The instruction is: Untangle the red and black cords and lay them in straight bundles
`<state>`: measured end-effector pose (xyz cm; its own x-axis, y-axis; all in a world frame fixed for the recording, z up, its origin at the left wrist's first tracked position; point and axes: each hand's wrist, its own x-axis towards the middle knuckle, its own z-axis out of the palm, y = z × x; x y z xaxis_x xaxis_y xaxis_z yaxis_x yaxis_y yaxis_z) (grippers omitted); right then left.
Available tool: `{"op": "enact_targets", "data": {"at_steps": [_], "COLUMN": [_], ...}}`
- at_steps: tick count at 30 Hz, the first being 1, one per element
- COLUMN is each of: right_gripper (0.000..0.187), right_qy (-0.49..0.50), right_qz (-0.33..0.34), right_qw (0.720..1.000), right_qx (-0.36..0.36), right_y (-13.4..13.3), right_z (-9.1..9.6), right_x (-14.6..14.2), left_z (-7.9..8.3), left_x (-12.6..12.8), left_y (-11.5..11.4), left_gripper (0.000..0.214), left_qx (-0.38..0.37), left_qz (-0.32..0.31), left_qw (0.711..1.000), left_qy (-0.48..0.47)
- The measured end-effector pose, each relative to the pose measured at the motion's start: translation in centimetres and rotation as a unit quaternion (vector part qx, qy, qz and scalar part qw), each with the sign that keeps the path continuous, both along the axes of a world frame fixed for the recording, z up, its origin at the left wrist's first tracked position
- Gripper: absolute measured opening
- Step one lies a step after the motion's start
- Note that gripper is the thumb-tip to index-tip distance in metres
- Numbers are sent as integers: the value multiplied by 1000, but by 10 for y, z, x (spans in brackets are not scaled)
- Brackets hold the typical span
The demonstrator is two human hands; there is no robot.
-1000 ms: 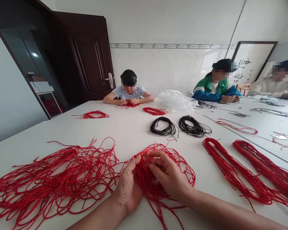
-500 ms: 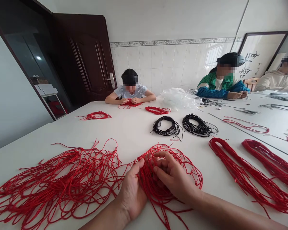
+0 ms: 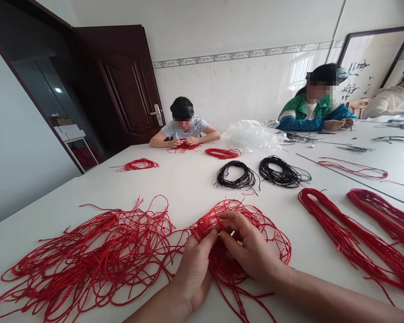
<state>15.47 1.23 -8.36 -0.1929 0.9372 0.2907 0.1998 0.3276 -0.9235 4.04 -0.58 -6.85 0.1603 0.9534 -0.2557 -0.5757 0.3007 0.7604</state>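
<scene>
**Two Hands in a Big Red Tangle**

This is a white room with a dark door (image 3: 119,85) and a tiled wall (image 3: 222,89). A long white table (image 3: 195,184) fills most of the view. One person (image 3: 185,128) sits at the far edge, working with red cord. Another person in a green and blue jacket (image 3: 314,107) sits near the far right corner, and a person in a pale top (image 3: 392,103) sits past them.

By the far edge lie a pile of clear plastic (image 3: 256,135), two black cord coils (image 3: 236,176) and a small red coil (image 3: 222,153). Some of the cord looks tidy. Two long red loops (image 3: 343,237) lie neatly near the right corner, and the black coils are neat too.

A lot of cord is not tidy yet. A big red tangle (image 3: 97,251) spreads toward the near left corner. It runs into the loose red cords (image 3: 205,226) at the middle of the near edge, right under the hands.

The left hand (image 3: 193,273) is half closed, and its fingers pinch a thin bunch of these cords. The right hand (image 3: 252,251) is half open, with curved fingers on the cords. I cannot tell if it has a firm hold.
</scene>
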Motion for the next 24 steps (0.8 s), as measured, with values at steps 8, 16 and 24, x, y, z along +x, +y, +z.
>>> {"op": "enact_targets", "data": {"at_steps": [8,16,24], "right_gripper": [24,20,29], "right_qy": [64,170,233], "right_qz": [10,-13,20], "right_qw": [997,984,964], "right_qx": [-30,-58,-126], "right_y": [3,7,4], "right_z": [-5,6,9], "right_x": [1,5,4], "left_z": [-4,4,4], "left_x": [-1,-3,-4], "left_y": [4,1,2], "left_gripper": [22,20,17], "left_qx": [15,-2,-8], "left_qz": [13,7,-6], "left_qw": [1000,1000,1000], "left_qy": [24,9,-11]}}
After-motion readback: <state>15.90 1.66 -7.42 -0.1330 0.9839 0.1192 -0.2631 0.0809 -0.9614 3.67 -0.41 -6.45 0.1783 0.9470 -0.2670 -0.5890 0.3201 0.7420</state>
